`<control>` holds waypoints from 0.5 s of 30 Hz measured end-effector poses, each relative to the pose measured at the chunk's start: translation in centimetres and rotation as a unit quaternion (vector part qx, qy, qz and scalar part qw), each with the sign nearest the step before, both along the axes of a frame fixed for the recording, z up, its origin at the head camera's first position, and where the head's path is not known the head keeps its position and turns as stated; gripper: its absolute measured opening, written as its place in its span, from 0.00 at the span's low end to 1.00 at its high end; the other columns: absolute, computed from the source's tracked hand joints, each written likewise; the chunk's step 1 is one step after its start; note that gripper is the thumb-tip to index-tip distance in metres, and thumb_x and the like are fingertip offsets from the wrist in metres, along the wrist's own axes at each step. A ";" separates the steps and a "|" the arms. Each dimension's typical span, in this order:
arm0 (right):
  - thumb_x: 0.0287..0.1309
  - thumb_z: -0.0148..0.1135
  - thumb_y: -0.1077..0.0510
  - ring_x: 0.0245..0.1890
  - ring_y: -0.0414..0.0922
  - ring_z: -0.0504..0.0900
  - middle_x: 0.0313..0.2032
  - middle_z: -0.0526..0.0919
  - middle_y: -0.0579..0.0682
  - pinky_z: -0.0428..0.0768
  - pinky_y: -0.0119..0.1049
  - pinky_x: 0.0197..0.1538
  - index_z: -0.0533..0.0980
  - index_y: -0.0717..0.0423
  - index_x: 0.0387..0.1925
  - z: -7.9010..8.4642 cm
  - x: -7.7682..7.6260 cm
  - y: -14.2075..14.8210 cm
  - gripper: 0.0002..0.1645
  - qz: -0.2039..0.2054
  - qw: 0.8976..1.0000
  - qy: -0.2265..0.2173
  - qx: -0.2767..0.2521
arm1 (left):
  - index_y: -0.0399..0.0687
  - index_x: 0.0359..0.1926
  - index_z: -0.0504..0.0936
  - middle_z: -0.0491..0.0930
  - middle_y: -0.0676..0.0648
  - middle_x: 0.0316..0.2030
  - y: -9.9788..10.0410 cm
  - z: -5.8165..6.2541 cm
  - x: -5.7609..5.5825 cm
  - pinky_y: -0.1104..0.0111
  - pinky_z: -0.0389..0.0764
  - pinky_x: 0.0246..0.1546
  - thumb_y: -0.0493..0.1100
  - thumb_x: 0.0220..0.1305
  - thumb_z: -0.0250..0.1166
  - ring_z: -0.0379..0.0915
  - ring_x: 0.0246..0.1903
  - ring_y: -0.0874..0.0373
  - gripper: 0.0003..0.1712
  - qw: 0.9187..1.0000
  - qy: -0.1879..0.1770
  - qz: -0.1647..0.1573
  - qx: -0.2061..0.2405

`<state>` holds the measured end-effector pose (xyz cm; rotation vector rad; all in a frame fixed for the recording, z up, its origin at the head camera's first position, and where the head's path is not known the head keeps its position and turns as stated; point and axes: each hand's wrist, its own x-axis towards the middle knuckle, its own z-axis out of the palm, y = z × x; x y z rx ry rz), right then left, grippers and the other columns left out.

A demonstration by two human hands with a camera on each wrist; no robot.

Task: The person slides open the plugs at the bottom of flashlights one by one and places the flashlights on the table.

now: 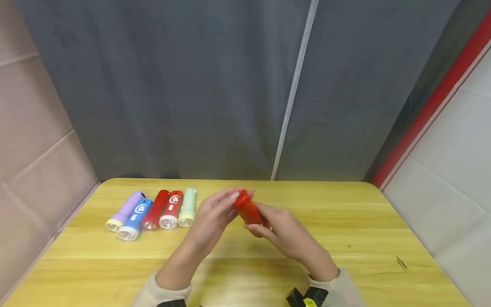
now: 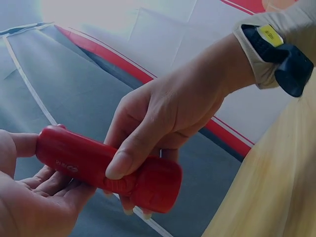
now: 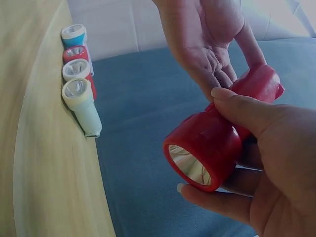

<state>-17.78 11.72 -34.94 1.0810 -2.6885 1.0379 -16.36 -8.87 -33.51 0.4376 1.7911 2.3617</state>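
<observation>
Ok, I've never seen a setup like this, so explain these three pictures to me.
There is no machine: a person works with two bare hands. The head picture comes from a camera worn on the head, looking forward and down. The other two come from wrist cameras, one per wrist, each looking at that hand's work. On the table, a purple flashlight, blue flashlight, plain red flashlight, white-rimmed red flashlight and pale green flashlight lie side by side. Above it is a held red flashlight: the right hand grips it near the lens; the left hand touches its tail end.
</observation>
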 end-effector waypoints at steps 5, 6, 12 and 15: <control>0.64 0.66 0.47 0.30 0.32 0.78 0.35 0.86 0.42 0.83 0.25 0.36 0.77 0.51 0.55 0.1 0.2 0.0 0.22 0.013 1.000 0.021 -0.005 | 0.29 0.63 0.71 0.81 0.40 0.62 -0.4 0.2 0.2 0.64 0.73 0.69 0.44 0.76 0.55 0.78 0.63 0.55 0.25 1.000 -0.001 -0.012 0.000; 0.64 0.66 0.47 0.30 0.32 0.78 0.36 0.86 0.43 0.83 0.24 0.36 0.76 0.51 0.56 0.1 0.3 0.0 0.22 0.015 1.000 0.025 -0.006 | 0.30 0.63 0.71 0.82 0.43 0.60 -0.5 0.2 0.2 0.65 0.74 0.69 0.44 0.76 0.55 0.78 0.63 0.55 0.24 1.000 -0.001 -0.015 0.000; 0.64 0.67 0.49 0.31 0.33 0.79 0.41 0.88 0.46 0.83 0.24 0.37 0.76 0.52 0.58 0.3 0.5 0.3 0.24 0.014 0.999 0.050 -0.002 | 0.32 0.62 0.73 0.86 0.52 0.55 -0.3 0.1 0.3 0.67 0.76 0.67 0.43 0.76 0.55 0.78 0.62 0.55 0.22 1.000 0.008 -0.020 0.007; 0.63 0.67 0.49 0.31 0.33 0.78 0.40 0.87 0.45 0.82 0.24 0.37 0.76 0.52 0.57 0.4 0.6 0.4 0.23 0.010 0.999 0.053 0.002 | 0.32 0.62 0.73 0.86 0.52 0.55 -0.1 0.2 0.3 0.68 0.76 0.66 0.42 0.76 0.56 0.78 0.62 0.53 0.22 1.000 0.016 -0.020 0.010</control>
